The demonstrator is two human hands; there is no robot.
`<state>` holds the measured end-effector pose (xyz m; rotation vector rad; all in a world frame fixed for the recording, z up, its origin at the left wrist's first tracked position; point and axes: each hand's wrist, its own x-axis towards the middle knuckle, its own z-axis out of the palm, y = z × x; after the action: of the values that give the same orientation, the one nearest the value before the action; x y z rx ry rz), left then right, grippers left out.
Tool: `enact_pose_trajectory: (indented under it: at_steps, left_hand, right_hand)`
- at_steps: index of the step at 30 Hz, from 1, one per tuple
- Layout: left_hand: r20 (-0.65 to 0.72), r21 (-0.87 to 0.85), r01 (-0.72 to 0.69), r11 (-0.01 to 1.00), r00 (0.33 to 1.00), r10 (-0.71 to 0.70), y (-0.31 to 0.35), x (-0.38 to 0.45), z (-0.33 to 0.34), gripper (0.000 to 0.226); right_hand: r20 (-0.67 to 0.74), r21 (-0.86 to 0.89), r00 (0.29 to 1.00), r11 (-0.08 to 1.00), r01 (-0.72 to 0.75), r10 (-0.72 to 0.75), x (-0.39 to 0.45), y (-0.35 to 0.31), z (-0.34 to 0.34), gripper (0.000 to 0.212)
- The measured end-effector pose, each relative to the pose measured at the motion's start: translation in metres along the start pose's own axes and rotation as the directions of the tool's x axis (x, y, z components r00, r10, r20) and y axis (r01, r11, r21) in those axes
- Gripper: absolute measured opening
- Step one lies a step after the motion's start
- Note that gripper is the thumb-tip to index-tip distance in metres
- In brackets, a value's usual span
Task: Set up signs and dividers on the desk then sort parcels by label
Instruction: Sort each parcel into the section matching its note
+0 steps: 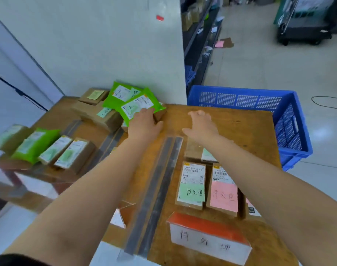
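Two bare arms reach across a wooden tabletop [231, 127]. The left hand [144, 124] rests on a green parcel [139, 108] atop the far pile, its grip unclear. The right hand [201, 124] hovers open beside it. Labelled boxes [192, 185] lie near right.

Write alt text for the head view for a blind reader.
A person's left hand rests on a green plastic mailer atop brown cardboard parcels, while the open right hand hovers over the wooden desk. Grey divider strips split the desk; a blue plastic crate stands behind.
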<state>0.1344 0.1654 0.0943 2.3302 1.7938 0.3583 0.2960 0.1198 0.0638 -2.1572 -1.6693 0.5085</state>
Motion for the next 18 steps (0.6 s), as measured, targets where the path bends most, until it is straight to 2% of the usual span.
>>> enact_pose_trajectory:
  at_steps: [4, 8, 11, 14, 18]
  left_hand:
    - [-0.002, 0.118, 0.009, 0.993, 1.0, -0.009, -0.039, 0.005, -0.029, 0.053]
    - [0.016, 0.101, 0.034, 0.994, 0.999, -0.036, -0.083, 0.023, -0.039, 0.056]
    - [0.04, 0.065, 0.039, 0.997, 0.998, -0.042, -0.12, 0.045, -0.04, 0.056]
    - [0.088, 0.002, 0.004, 1.0, 0.996, -0.004, -0.156, 0.073, -0.034, 0.056]
    - [0.137, -0.07, -0.057, 0.996, 0.988, 0.067, -0.198, 0.113, -0.016, 0.055]
  right_hand:
    - [0.007, 0.006, 0.995, 0.995, 0.102, -0.102, 0.001, -0.052, -0.002, 0.057]
    - [0.002, 0.169, 0.998, 0.983, 0.069, -0.07, 0.014, -0.093, 0.009, 0.049]
    - [0.047, 0.35, 0.999, 0.936, -0.039, 0.024, 0.031, -0.121, 0.028, 0.046]
    - [0.127, 0.515, 0.974, 0.827, -0.224, 0.185, 0.053, -0.148, 0.058, 0.055]
    - [0.18, 0.597, 0.927, 0.713, -0.368, 0.328, 0.079, -0.178, 0.099, 0.046]
